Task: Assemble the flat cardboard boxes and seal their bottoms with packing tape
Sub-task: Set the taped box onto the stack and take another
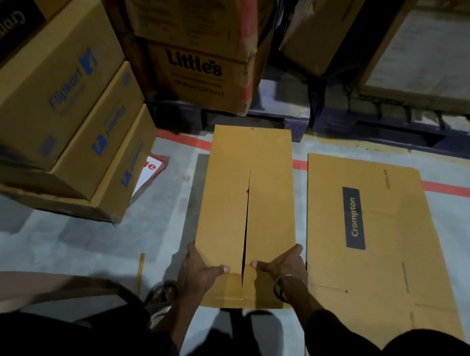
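Observation:
A brown cardboard box [226,194] stands on the grey floor in front of me, its two long flaps folded shut with a narrow open seam down the middle. My left hand [199,272] grips the box's near left edge, thumb pressing on the left flap. My right hand [282,265] grips the near right edge, thumb pressing on the right flap beside the seam. A flat, unfolded cardboard box [379,251] with a dark "Crompton" label lies on the floor to the right. No tape roll is in view.
A stack of printed boxes [61,107] leans at the left. More cartons [200,58] sit on dark pallets [378,126] behind. A red line [456,190] crosses the floor. My foot [161,297] is near the box's left corner, and a strip of tape [140,269] lies on the floor.

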The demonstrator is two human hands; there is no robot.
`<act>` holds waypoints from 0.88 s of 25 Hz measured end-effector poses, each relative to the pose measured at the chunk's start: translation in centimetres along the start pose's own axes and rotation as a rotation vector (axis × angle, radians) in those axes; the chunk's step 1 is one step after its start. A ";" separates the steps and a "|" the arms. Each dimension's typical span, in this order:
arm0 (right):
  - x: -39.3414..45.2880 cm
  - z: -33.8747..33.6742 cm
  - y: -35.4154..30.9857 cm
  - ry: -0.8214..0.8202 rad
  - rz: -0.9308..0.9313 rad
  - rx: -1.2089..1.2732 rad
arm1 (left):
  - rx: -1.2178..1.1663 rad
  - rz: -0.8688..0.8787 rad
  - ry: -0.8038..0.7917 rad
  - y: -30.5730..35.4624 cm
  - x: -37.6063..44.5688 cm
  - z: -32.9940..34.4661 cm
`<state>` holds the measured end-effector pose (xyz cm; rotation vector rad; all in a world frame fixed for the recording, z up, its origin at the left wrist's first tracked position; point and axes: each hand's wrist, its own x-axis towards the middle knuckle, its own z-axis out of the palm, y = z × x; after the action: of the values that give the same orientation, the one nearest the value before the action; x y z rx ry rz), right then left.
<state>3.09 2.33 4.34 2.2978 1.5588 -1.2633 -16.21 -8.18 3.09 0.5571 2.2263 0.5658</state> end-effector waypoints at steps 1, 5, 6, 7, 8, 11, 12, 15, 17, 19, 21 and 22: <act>-0.5 -0.3 0.1 -0.035 -0.030 -0.007 | -0.017 -0.012 -0.035 -0.1 -0.2 -0.4; -3.3 -2.2 0.0 -0.112 -0.068 -0.062 | -0.061 -0.056 -0.075 -1.8 -1.6 -1.1; -4.0 -2.6 -0.2 -0.133 -0.091 -0.076 | -0.044 -0.073 -0.057 -1.9 -2.8 -1.5; -4.4 -3.1 -0.9 -0.159 -0.133 -0.088 | -0.025 -0.116 -0.037 -1.7 -4.0 -1.9; -4.5 -3.8 -1.7 -0.175 -0.170 -0.103 | -0.013 -0.160 -0.031 -1.4 -4.9 -2.1; -3.6 -6.1 -5.8 -0.116 -0.310 -0.186 | -0.088 -0.249 -0.018 0.8 -6.4 -2.0; -3.0 -6.9 -7.4 -0.075 -0.366 -0.235 | -0.115 -0.266 -0.006 2.2 -6.4 -1.9; 1.2 -10.6 -14.3 0.007 -0.473 -0.433 | -0.212 -0.260 0.078 7.3 -4.9 -0.8; 5.2 -13.3 -20.0 0.041 -0.550 -0.598 | -0.314 -0.194 0.076 10.9 -2.5 0.8; 8.8 -15.2 -25.7 0.119 -0.645 -0.742 | -0.484 -0.143 0.047 13.9 1.1 3.3; 11.4 -16.0 -30.2 0.162 -0.707 -0.825 | -0.603 -0.131 -0.023 15.9 5.8 5.6; 12.7 -16.0 -32.0 0.210 -0.710 -0.863 | -0.659 -0.128 -0.082 17.4 7.8 5.9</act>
<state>-11.75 34.62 17.63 1.3887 2.4529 -0.2300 -12.84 11.44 4.61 0.0908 1.8301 1.1189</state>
